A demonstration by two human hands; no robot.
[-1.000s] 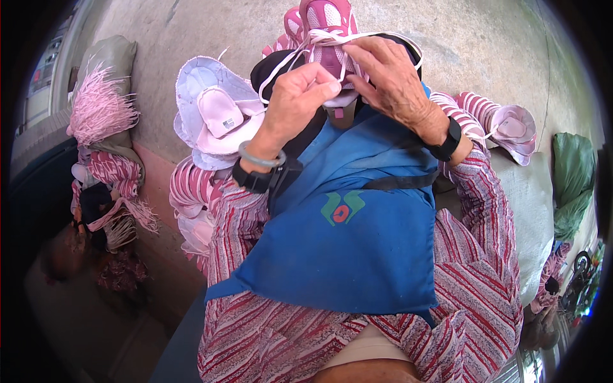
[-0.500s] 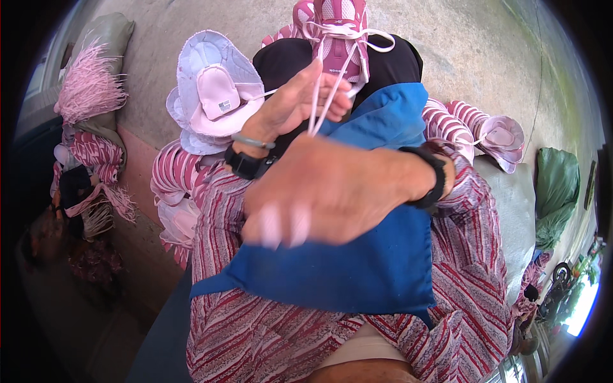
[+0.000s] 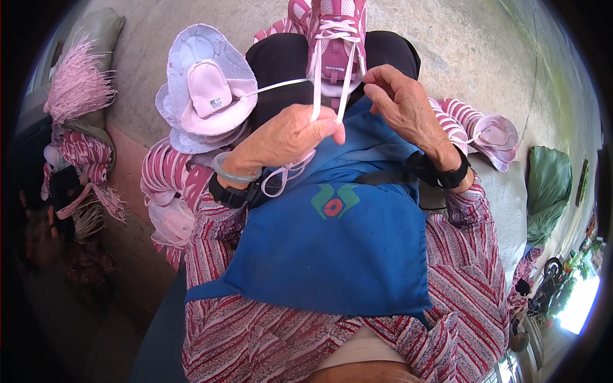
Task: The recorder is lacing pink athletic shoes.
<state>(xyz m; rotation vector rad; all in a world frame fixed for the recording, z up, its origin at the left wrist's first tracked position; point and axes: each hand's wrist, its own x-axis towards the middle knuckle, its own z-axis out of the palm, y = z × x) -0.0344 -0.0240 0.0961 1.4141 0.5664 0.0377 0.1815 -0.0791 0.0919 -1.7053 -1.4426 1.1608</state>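
A pink and white shoe upper lies over my dark-trousered knees, laced across its front. Two strands of white shoelace run down from it, side by side, into my left hand, which is closed on them. A thin loop of lace hangs below that hand. My right hand is just right of the upper, its fingers bent and apart, with nothing visible in them. A blue apron covers my lap beneath both hands.
At left, shoe uppers are stacked in a row, a white lace stretching from them toward my knees. More nested uppers lie at right. Pink lace bundles hang at far left. A green sack stands at far right.
My right hand has moved up and right, from across the apron to beside the upper. My left hand has come down, drawing the two lace strands toward me.
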